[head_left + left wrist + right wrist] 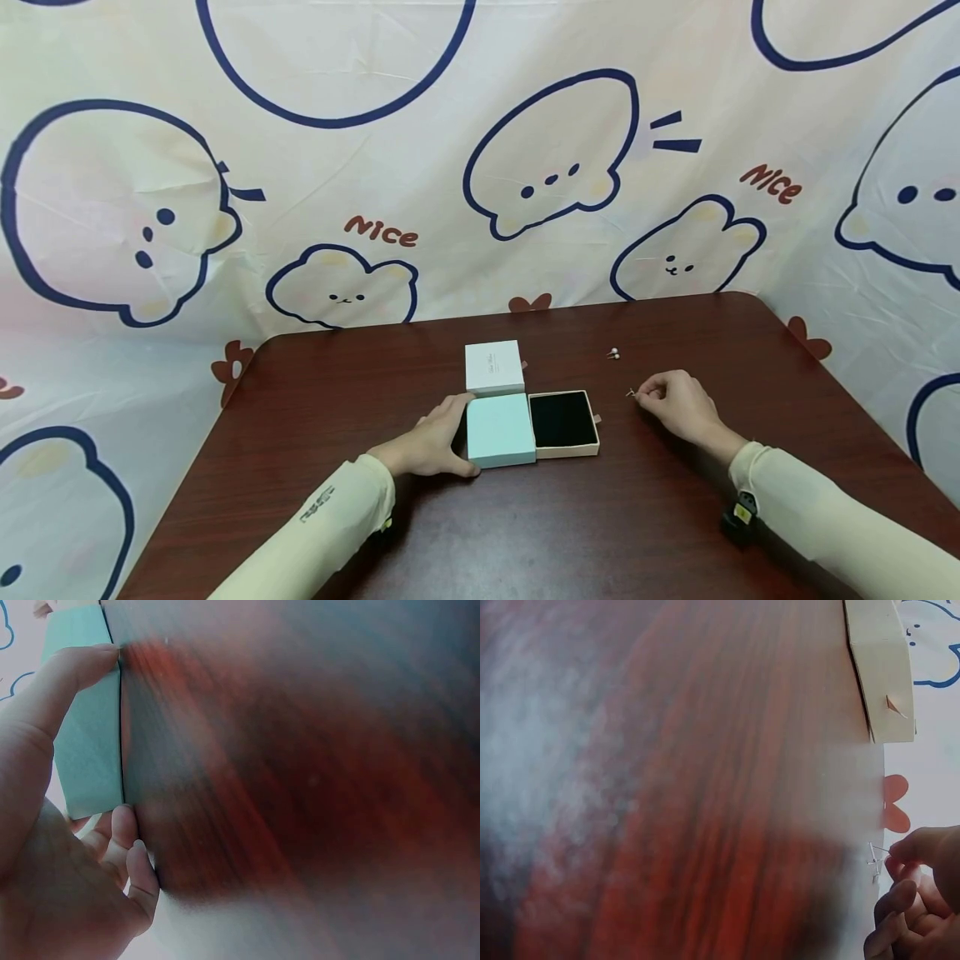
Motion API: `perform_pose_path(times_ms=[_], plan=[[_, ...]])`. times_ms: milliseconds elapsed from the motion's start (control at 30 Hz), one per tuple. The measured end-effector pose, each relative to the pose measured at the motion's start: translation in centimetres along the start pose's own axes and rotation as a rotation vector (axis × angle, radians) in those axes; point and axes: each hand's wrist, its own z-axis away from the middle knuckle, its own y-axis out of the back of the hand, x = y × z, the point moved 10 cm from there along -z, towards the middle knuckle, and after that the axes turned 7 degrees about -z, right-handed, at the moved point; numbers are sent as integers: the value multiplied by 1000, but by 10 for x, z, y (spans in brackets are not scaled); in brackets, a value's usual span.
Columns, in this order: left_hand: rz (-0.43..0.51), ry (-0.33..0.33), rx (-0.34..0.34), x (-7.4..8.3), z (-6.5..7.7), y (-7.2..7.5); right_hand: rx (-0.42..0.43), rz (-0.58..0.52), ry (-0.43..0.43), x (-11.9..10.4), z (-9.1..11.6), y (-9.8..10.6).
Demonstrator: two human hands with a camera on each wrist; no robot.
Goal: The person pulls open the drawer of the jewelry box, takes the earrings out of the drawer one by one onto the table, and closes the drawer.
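My left hand grips the light blue box sleeve from its left side, thumb at the near edge and fingers at the far corner. In the left wrist view, the thumb and fingers span the sleeve's side. A cream drawer with a black lining juts out to the sleeve's right. To the right of it, my right hand pinches a tiny, thin metallic earring between thumb and forefinger, low over the table. Its thin pin shows at the fingertips in the right wrist view.
A white box with small print stands right behind the blue sleeve. Two small pearl-headed studs lie on the dark wood table, beyond my right hand. A printed cloth hangs behind the table.
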Motion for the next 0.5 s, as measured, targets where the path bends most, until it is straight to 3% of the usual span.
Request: perform_pose_path(times_ms=[500], plan=[[-6, 6, -6, 0, 0, 0, -3, -9, -29, 5, -2, -1]])
